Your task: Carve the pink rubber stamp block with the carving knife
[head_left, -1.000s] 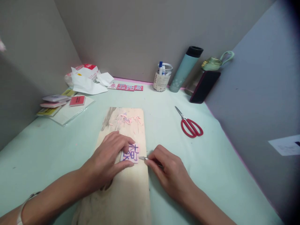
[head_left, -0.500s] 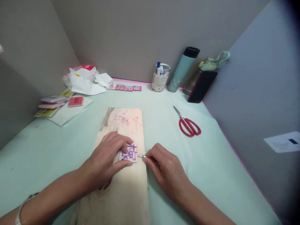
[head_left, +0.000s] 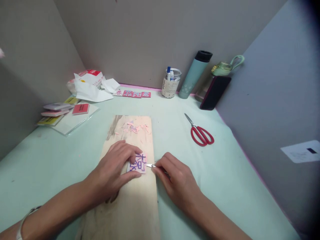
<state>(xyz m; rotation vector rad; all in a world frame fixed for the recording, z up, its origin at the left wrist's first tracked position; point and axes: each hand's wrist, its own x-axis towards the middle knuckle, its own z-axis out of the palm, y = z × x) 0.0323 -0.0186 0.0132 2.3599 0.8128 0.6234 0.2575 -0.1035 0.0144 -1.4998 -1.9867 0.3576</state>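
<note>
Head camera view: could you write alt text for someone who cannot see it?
A left hand pins a small pink block with purple characters on a wooden board, while the right hand holds a thin blade at its edge. Red scissors lie nearby.

table [head_left: 50, 160], mint cloth | on it: wood board [head_left: 135, 200], scissors [head_left: 200, 133], flask [head_left: 193, 75], jar [head_left: 170, 83]
</note>
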